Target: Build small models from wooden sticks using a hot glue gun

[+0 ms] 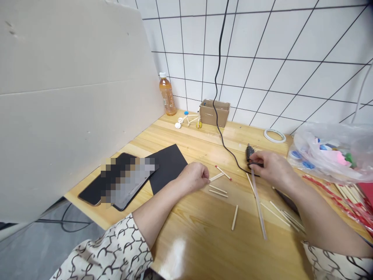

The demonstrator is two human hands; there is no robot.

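Note:
My left hand [192, 177] rests on the wooden tabletop [198, 249], its fingertips pinching the end of a thin wooden stick [217, 177]. Close by lie several loose sticks, including a red-tipped one [223, 172] and a lone one [234, 217]. My right hand [270, 168] grips a black hot glue gun [250, 153], partly hidden by the fingers. A long clear glue stick [258, 202] runs from that hand down across the table. The gun's black cord [217, 85] climbs the tiled wall.
A small stick model with white wheels [189, 119] stands at the back, beside a cardboard box [214, 113] and a tea bottle [166, 95]. Also present are a tape roll [274, 135], a plastic bag [329, 153], a black sheet [170, 165] and a cardboard panel [67, 97].

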